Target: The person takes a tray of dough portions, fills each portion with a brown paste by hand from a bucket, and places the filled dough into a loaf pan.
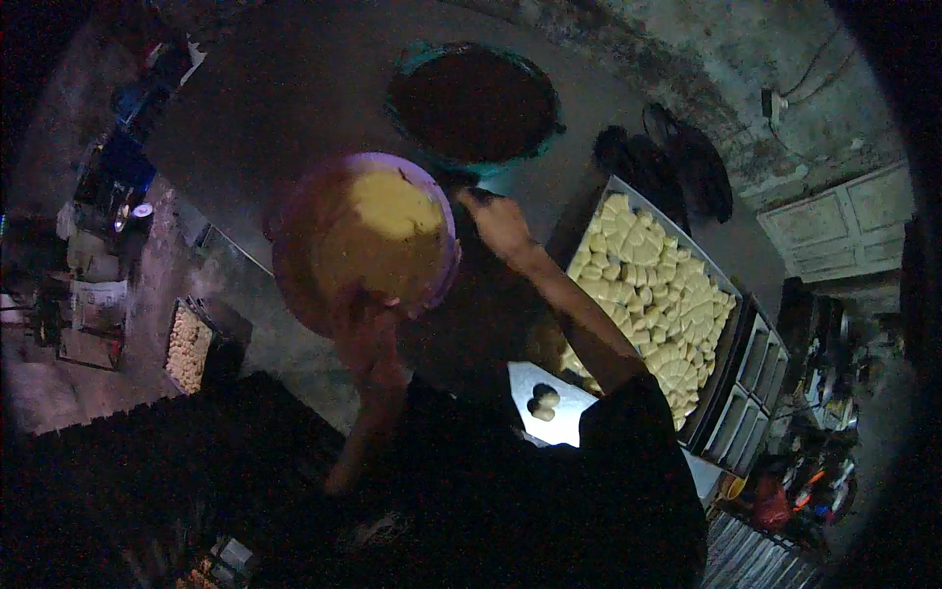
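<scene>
Purple basin [445,267] stands close, seemingly for easy reach, our left hand [365,329] at its near rim, right hand [504,230] beside it; we cannot tell either grip.

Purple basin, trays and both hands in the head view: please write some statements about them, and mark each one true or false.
1. The left hand reaches over the near rim of the purple basin. True.
2. The tray of pale dough pieces lies left of the purple basin. False: it lies right.
3. The teal basin looks bright yellow inside. False: it looks dark.
4. The right hand is near the purple basin's right side. True.
</scene>
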`<state>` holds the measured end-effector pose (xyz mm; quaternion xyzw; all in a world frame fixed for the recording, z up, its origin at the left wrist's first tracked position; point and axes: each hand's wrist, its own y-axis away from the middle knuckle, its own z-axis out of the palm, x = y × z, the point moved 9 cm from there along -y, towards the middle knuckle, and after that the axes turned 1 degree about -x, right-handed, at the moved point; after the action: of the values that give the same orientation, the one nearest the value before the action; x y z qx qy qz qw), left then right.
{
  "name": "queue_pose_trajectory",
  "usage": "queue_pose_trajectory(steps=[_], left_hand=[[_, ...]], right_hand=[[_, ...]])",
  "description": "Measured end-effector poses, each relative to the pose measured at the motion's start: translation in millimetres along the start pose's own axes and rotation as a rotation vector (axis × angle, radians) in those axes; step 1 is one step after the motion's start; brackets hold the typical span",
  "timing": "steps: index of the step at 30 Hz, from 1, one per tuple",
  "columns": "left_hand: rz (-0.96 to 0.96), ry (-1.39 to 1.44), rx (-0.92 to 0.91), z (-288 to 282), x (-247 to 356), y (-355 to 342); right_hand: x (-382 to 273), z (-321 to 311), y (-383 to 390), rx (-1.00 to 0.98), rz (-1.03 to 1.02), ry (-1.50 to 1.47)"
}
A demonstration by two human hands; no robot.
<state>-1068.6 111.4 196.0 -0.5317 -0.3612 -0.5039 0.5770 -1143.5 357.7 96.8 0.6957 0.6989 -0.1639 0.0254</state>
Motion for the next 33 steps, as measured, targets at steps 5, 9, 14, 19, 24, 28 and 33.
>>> queue_pose_trajectory(steps=[5,9,14,19,24,28,33], left_hand=[[-0.095,-0.054,-0.072,-33,-29,-30],[-0.051,0.065,-0.089,-38,-25,-61],[-0.010,0.160,-0.021,-44,-20,-83],[-0.033,0.070,-0.171,-32,-35,-89],[-0.124,-0.017,-0.150,-45,-32,-87],[-0.306,0.007,-0.114,-56,-48,-77],[-0.230,0.069,-0.128,-46,-24,-74]], right_hand=[[58,143,-36,-0.466,-0.243,-0.198],[95,119,11,-0.402,-0.249,-0.825],[36,-14,-3,-0.283,0.029,-0.669],[-14,-89,-100,-0.344,-0.007,-0.053],[-10,-71,-106,-0.364,0.098,-0.207],[-1,-68,-102,-0.115,-0.148,-0.145],[-2,-80,-93,-0.129,0.052,-0.477]])
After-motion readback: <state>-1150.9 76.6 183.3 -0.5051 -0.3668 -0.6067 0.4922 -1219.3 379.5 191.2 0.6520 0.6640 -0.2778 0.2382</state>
